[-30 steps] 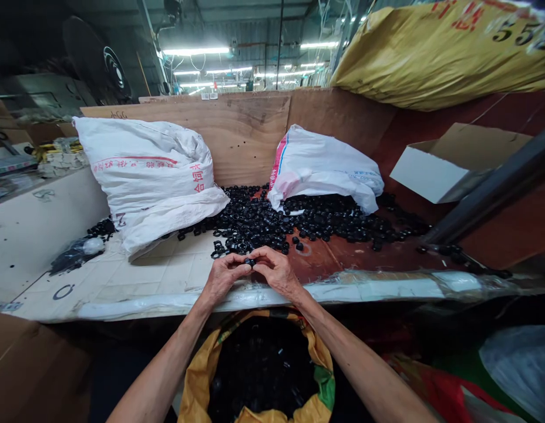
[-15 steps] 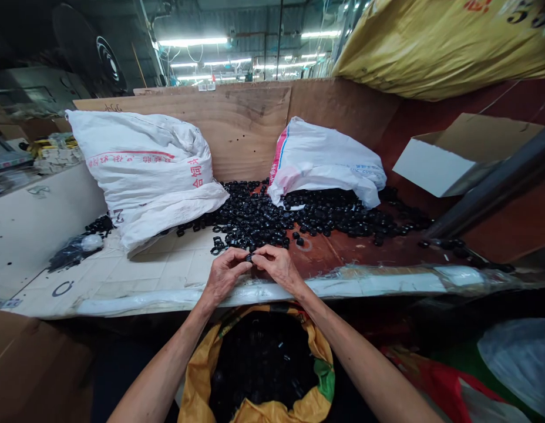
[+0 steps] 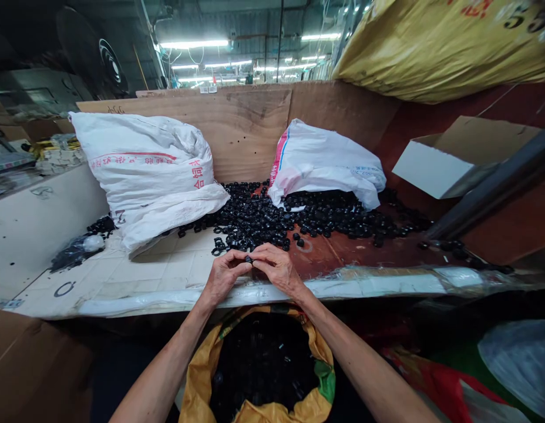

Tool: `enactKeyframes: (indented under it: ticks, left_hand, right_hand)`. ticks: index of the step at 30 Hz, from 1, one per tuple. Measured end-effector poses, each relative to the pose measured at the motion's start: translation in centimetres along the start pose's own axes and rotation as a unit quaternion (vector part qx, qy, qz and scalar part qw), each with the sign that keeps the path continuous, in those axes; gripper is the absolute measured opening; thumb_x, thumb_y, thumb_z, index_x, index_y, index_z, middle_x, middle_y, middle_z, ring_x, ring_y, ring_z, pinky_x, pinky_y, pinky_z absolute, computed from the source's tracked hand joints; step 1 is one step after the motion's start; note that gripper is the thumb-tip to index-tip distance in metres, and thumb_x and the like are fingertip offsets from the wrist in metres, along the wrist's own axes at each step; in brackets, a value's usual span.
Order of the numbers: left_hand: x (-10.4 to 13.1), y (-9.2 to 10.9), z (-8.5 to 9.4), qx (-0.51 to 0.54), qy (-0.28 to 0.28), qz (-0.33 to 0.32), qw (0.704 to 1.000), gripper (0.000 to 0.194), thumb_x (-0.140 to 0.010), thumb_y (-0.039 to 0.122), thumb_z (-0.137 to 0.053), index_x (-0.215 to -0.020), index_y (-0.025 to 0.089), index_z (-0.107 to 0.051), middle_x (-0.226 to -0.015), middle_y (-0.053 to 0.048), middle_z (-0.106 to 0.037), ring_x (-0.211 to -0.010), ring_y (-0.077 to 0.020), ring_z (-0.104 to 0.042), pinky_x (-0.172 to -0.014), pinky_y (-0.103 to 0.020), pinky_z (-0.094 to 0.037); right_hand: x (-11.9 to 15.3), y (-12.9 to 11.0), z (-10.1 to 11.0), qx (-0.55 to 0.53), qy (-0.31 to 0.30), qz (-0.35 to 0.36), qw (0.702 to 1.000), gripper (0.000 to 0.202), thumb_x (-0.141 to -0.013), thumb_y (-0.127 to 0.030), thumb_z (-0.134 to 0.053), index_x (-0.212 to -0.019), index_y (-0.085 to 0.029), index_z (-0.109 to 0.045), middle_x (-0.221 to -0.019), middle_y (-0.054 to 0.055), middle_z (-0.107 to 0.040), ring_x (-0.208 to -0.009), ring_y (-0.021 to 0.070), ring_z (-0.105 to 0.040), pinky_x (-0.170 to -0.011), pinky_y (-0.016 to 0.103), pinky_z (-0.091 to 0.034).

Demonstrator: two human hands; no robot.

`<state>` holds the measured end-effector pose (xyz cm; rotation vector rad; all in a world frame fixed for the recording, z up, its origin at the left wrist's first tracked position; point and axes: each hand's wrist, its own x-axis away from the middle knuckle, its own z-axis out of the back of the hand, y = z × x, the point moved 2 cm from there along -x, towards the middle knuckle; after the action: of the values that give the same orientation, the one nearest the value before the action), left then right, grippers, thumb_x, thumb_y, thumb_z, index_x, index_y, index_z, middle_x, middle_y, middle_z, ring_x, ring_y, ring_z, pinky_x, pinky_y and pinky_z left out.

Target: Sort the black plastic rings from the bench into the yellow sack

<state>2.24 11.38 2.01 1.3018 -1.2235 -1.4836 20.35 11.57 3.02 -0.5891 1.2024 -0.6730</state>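
Note:
Between the fingertips of my left hand and my right hand is a small black part. Both hands are closed in a pinch on it, just above the table's front edge. Behind them lies a heap of black parts, some ring-shaped, some like caps. Below my forearms an orange sack stands open, with many black pieces inside. Fingers hide most of the held part.
A white sack stands on the table's left side, another white sack at the back. A white carton and a dark bar are on the right. A yellow sack hangs over the upper right.
The fingers of my right hand have shifted slightly around the small black part. Both hands stay together in nearly the same place.

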Motion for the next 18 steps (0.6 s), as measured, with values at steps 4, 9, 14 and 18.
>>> enactKeyframes:
  ticks: [4, 9, 14, 18]
  left_hand:
    - [0.13, 0.31, -0.17, -0.088, -0.009, -0.107, 0.990, 0.016, -0.081, 0.031, -0.077, -0.092, 0.020, -0.075, -0.096, -0.005, -0.070, -0.092, -0.0188, -0.065, -0.087, -0.032, -0.053]
    - [0.28, 0.49, -0.36, -0.118, -0.018, -0.138, 0.983, 0.013, -0.085, 0.029, -0.073, -0.094, 0.021, -0.074, -0.098, -0.005, -0.069, -0.093, -0.0191, -0.064, -0.087, -0.032, -0.052]
    - [0.34, 0.39, -0.19, -0.115, -0.010, -0.124, 0.986, 0.014, -0.085, 0.028, -0.073, -0.096, 0.020, -0.073, -0.098, -0.004, -0.069, -0.094, -0.0187, -0.064, -0.088, -0.032, -0.051]
    - [0.37, 0.28, -0.16, -0.120, -0.005, -0.122, 0.985, 0.015, -0.085, 0.030, -0.073, -0.095, 0.020, -0.073, -0.098, -0.005, -0.069, -0.093, -0.0188, -0.064, -0.087, -0.031, -0.051]
  right_hand:
    - [0.24, 0.27, -0.35, 0.050, 0.023, -0.030, 0.998, 0.018, -0.093, -0.028, -0.061, -0.105, -0.021, -0.072, -0.091, 0.006, -0.073, -0.079, 0.0177, -0.067, -0.070, 0.028, -0.054]
    - [0.56, 0.34, -0.50, 0.071, 0.015, -0.066, 0.995, 0.024, -0.097, -0.036, -0.056, -0.108, -0.019, -0.066, -0.072, 0.001, -0.066, -0.060, 0.0140, -0.061, -0.060, 0.024, -0.047]
    - [0.44, -0.22, -0.19, 0.099, -0.002, -0.075, 0.992, 0.031, -0.096, -0.038, -0.055, -0.074, -0.018, -0.065, -0.058, -0.002, -0.057, -0.052, 0.0114, -0.050, -0.055, 0.024, -0.039]
    - [0.47, -0.32, 0.25, 0.122, 0.008, -0.081, 0.989, 0.049, -0.099, -0.047, -0.048, -0.059, -0.019, -0.056, -0.053, -0.003, -0.049, -0.051, 0.0106, -0.045, -0.053, 0.025, -0.034]
